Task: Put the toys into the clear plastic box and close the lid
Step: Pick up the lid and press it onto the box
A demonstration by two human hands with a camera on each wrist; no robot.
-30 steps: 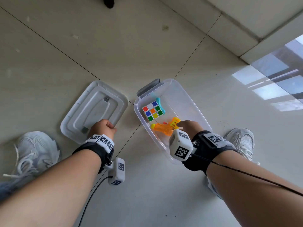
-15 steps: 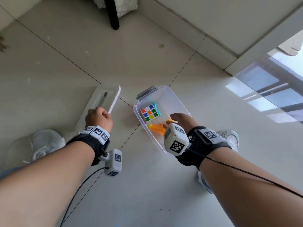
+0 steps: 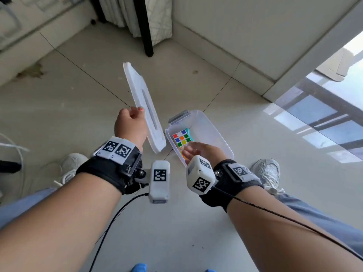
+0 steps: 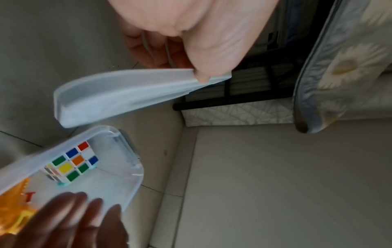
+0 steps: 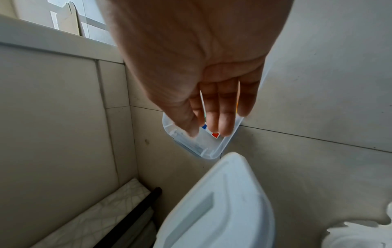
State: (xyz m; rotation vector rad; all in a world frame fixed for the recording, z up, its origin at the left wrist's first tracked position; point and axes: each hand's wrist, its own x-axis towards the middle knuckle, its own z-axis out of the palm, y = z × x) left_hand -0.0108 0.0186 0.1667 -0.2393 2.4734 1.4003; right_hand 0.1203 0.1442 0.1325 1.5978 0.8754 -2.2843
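Observation:
The clear plastic box (image 3: pixel 212 126) stands on the floor tiles between my feet. Inside it lie a colourful puzzle cube (image 3: pixel 181 139) on a teal toy (image 3: pixel 190 134), and an orange toy (image 4: pixel 15 206) near the close end. My left hand (image 3: pixel 130 122) grips the translucent lid (image 3: pixel 145 107) by one long edge and holds it up, tilted steeply, left of the box. My right hand (image 3: pixel 198 152) hovers over the near end of the box, its fingers (image 5: pixel 220 114) straight and holding nothing. The lid (image 5: pixel 216 209) fills the lower part of the right wrist view.
A black furniture leg (image 3: pixel 146 26) and a pale patterned cloth (image 3: pixel 159 18) stand at the far wall. A white shoe (image 3: pixel 267 171) is right of the box, another (image 3: pixel 70 167) on the left. A white skirting (image 3: pixel 253 75) and glass door (image 3: pixel 334 107) are at right.
My left hand lifted the lid off the floor and swung it up on edge toward the box. My right hand let go of the orange toy and rose above the box.

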